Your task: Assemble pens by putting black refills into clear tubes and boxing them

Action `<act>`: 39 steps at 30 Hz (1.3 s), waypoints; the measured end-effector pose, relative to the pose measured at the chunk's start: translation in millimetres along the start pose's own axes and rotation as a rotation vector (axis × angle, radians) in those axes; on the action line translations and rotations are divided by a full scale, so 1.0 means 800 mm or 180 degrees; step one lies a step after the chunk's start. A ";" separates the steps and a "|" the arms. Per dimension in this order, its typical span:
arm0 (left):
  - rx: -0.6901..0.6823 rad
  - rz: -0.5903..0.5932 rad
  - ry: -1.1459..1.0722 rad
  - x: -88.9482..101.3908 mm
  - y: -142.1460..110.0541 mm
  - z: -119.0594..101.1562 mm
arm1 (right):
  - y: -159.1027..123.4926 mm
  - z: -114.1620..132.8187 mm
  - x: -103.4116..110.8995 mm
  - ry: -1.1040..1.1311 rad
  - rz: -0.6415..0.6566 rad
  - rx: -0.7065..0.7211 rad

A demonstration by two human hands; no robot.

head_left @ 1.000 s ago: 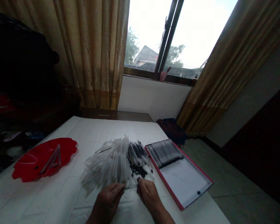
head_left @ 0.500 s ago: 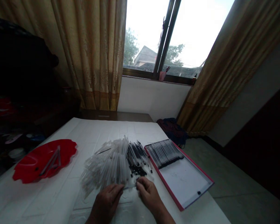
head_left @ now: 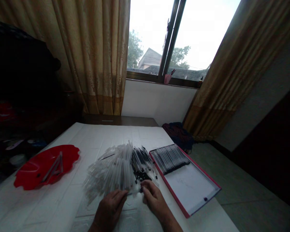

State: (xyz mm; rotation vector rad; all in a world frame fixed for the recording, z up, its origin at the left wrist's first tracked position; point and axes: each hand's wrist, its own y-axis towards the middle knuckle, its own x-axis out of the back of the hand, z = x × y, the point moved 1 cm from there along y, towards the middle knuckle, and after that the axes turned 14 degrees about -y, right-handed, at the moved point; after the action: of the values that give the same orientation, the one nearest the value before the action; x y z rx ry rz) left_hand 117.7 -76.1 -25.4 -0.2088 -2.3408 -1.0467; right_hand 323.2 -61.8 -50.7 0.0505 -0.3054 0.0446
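My left hand (head_left: 111, 206) pinches one end of a slim clear pen barrel (head_left: 132, 193), held level in front of the pile. At its other end my right hand (head_left: 152, 196) grips a small black pen cap (head_left: 141, 190) between thumb and forefinger; whether cap and barrel are joined I cannot tell. Just beyond the hands lies a big heap of clear pen barrels (head_left: 118, 167). To its right are black refills (head_left: 143, 159) and a cluster of loose black caps (head_left: 142, 176).
A pink-edged box lid (head_left: 183, 206) at right holds a row of capped pens (head_left: 170, 158) and one loose black piece (head_left: 205, 199). A red scalloped dish (head_left: 70, 158) with several clear pieces sits at left. The white table (head_left: 106, 132) ends before a window wall.
Both hands stay nearly in place before the pile. The right fingers have shifted slightly, and the black cap shows more clearly between them.
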 end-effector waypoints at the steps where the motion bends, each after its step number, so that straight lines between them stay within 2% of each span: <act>1: 0.0006 0.0007 0.0000 0.000 0.000 0.000 | -0.001 -0.001 0.002 0.0124 0.0038 0.0015; 9: 0.0037 0.0088 0.0047 -0.003 -0.003 0.003 | -0.002 0.001 0.002 -0.0015 0.0176 -0.0041; 16: -0.0035 0.0072 0.0155 -0.003 -0.001 0.000 | -0.001 0.009 -0.007 -0.1002 -0.0303 0.0092; 19: 0.0020 0.0053 0.0116 -0.003 -0.001 0.001 | -0.002 0.006 -0.007 -0.0802 -0.0274 0.0123; 24: 0.0086 0.0071 0.0069 -0.005 -0.006 0.005 | -0.005 -0.001 -0.002 -0.0064 0.0118 -0.0029; 33: 0.0154 0.0183 0.0147 -0.006 -0.007 0.007 | -0.001 0.003 -0.007 -0.0392 -0.0074 -0.0231; 36: 0.0167 0.0203 0.0100 -0.004 -0.006 0.005 | -0.001 0.001 -0.006 -0.0206 0.0002 -0.0078; 39: 0.0175 0.0233 0.0077 -0.004 -0.006 0.005 | -0.002 -0.001 -0.004 0.0081 0.0142 -0.0125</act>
State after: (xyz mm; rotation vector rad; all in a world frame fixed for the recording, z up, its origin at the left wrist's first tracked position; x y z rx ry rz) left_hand 117.1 -76.4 -32.4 -0.2573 -2.3189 -0.9436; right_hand 320.4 -63.5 -52.3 0.0041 -0.2819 0.0835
